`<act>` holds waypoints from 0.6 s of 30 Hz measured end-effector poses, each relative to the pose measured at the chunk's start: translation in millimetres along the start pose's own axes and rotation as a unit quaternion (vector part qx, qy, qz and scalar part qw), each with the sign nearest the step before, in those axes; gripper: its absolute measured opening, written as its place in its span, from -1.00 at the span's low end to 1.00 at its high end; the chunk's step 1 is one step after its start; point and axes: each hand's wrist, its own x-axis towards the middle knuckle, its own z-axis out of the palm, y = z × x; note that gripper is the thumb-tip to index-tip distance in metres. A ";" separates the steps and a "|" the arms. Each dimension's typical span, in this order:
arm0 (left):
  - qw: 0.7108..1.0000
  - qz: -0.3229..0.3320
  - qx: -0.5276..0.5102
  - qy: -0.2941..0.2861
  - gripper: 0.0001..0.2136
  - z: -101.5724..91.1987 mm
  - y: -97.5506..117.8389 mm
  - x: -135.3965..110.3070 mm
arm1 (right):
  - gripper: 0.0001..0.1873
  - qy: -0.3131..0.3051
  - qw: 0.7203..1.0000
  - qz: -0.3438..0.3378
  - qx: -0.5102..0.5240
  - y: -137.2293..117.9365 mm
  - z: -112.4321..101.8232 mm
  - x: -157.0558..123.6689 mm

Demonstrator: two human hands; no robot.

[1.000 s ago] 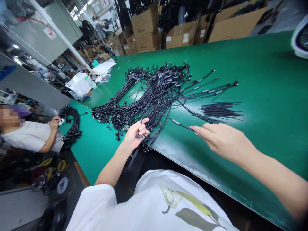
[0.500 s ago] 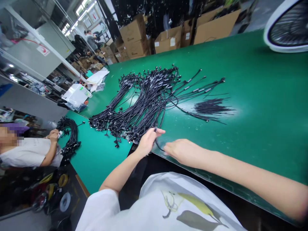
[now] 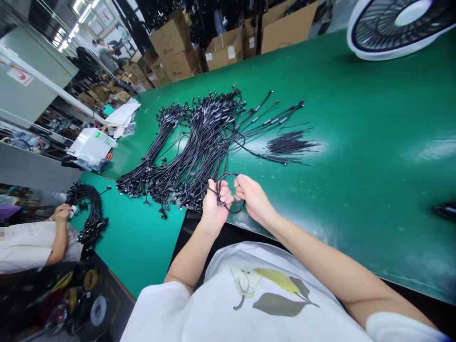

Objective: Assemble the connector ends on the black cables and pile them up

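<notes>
Change: the right hand has closed in beside the left hand; the thin black cable now curls into a loop.
Cable: between the hands, above the table edge, its round loop standing up with no clear long axis.
Grip: left fingers curl narrowly around the cable's small connector; right fingers touch the loop, hold unclear.
Nearby: tangled black cable heap on green table mat.
</notes>
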 end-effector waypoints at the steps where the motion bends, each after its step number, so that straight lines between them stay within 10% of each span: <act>1: 1.000 -0.001 -0.013 0.008 -0.55 1.0 0.6 1.5 | -0.57 0.002 1.000 0.008 0.022 -0.8 -1.6 0.7; 7: 0.998 -0.002 -0.052 0.020 -0.57 -4.2 14.3 9.5 | -0.63 -0.062 0.989 0.064 0.116 -0.4 -7.3 -5.1; 14: 0.996 0.063 -0.014 0.067 -0.59 2.2 -14.7 15.7 | -0.61 0.142 0.982 -0.089 0.091 18.9 13.2 7.9; 18: 0.991 0.097 0.022 0.090 -0.58 -0.5 -21.0 18.3 | -0.58 0.138 0.981 -0.133 -0.010 23.2 10.2 8.7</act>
